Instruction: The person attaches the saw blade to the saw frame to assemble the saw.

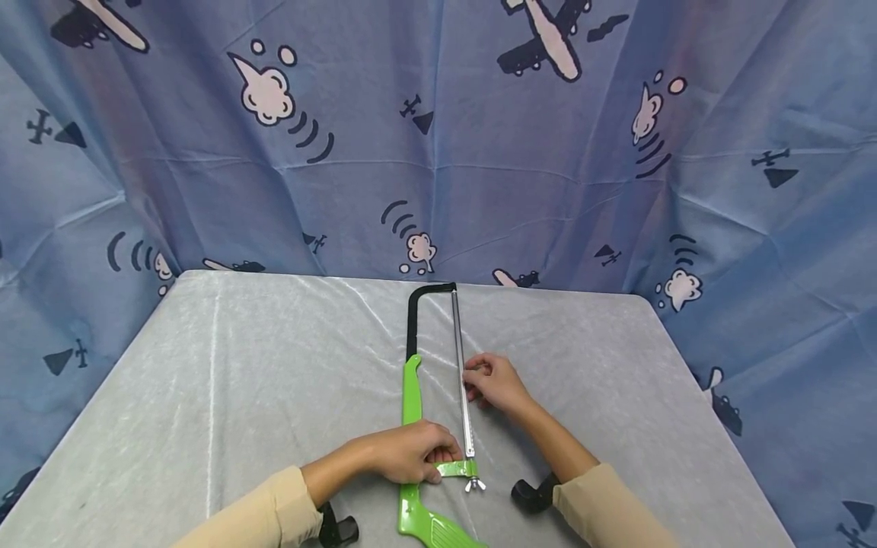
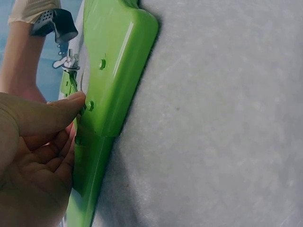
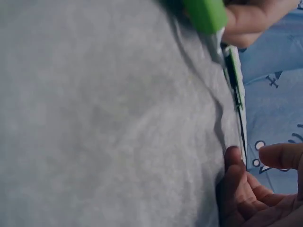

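I am looking down at a hacksaw with a bright green plastic handle and black metal frame (image 1: 412,396), lying flat near the middle of the grey velvety tablecloth (image 1: 240,380), its thin silver blade (image 1: 460,365) pointing away from me. My left hand (image 1: 411,453) is gripping the green frame beside the silver wing nut (image 1: 473,483), fingers curled over it. My right hand (image 1: 495,383) is pinching the blade at mid-length, fingertips touching it.

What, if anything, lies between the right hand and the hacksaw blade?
Nothing visible: the right hand sits right beside the thin silver hacksaw blade, fingertips at it, while the left hand holds the green frame.
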A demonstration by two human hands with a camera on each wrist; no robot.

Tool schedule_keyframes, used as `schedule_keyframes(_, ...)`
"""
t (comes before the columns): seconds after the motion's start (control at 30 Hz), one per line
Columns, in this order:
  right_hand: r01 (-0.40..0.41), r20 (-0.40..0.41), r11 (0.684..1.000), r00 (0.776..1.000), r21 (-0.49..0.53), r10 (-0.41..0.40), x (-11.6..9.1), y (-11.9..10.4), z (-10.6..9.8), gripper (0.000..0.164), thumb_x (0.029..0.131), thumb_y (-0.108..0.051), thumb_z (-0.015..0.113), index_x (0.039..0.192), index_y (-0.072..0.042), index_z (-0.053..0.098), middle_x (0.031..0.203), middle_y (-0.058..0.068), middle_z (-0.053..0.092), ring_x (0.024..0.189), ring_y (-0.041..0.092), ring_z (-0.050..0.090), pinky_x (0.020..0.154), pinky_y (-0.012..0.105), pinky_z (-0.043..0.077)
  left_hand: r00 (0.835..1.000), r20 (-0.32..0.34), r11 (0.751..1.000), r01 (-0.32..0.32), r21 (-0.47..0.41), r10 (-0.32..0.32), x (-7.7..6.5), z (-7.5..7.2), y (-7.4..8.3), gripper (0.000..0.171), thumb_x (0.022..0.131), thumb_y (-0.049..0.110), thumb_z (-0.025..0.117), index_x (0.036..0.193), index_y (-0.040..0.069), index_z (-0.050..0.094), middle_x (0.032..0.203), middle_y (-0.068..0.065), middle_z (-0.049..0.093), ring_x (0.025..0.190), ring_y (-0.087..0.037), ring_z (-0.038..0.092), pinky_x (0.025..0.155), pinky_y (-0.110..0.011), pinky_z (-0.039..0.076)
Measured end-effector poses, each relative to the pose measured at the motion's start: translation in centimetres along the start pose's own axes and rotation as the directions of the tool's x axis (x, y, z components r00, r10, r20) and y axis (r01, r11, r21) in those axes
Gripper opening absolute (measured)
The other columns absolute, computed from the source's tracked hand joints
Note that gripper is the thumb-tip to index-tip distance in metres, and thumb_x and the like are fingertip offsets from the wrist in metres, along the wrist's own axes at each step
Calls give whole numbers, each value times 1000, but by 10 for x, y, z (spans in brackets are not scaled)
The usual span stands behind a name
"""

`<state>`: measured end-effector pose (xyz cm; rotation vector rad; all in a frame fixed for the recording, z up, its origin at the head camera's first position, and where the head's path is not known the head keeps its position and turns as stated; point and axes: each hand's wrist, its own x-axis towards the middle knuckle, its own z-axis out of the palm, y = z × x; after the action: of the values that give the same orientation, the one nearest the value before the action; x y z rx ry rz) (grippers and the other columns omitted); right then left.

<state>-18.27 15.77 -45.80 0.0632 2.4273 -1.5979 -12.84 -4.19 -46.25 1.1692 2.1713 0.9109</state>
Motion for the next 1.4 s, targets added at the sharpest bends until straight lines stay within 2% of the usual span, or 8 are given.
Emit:
schedule_keyframes(0.17,16,14,999,1000,-37,-15,-6,1,-4,26,91,-6,61,114,6,60,75,10,65,65,19,65,51,28,46,1000,-1,1000,-2,4,2,0,0,0,27,81,-2,75,105,8,69,84,12,54,79,2,51,73,-13,45)
schedule_keyframes(0.33,69,101,997,993,-37,-65,-17,-2,-13,29,93,-7,61,117,9,58,77,15,64,68,21,64,53,28,47,1000,-3,1000,-1,14,1,1,0,-1,27,81,-2,75,105,8,69,84,12,54,78,2,51,74,-13,45)
schedule_keyframes(0.53,177,217,983,963,-53,-162,-32,-4,-23,28,91,-7,60,113,11,59,76,18,66,68,22,63,53,29,48,1000,0,1000,-4,16,4,1,0,0,27,81,-2,74,106,8,68,85,12,54,80,2,50,75,-13,45)
schedule_keyframes(0.93,252,370,967,902,-32,-223,-58,-1,-29,27,93,-9,61,111,11,60,78,18,65,69,21,62,56,26,48,1000,1,1000,-27,9,27,-1,-2,2,28,82,-2,73,108,6,66,88,10,55,82,1,50,76,-14,45)
schedule_keyframes(1.1,255,429,967,876,-23,-221,-66,2,-32,26,95,-10,59,112,11,60,80,18,65,70,19,61,57,26,49,1000,5,1000,-19,1,19,-1,-1,1,28,82,-2,74,108,7,66,89,10,54,82,1,50,77,-14,45)
schedule_keyframes(1.4,253,477,967,849,12,-228,-78,7,-36,24,96,-10,58,111,9,60,81,17,64,69,16,60,58,26,48,1000,3,1000,-2,-7,2,-1,-1,2,29,81,-3,74,107,7,66,88,11,54,82,2,50,77,-15,44)
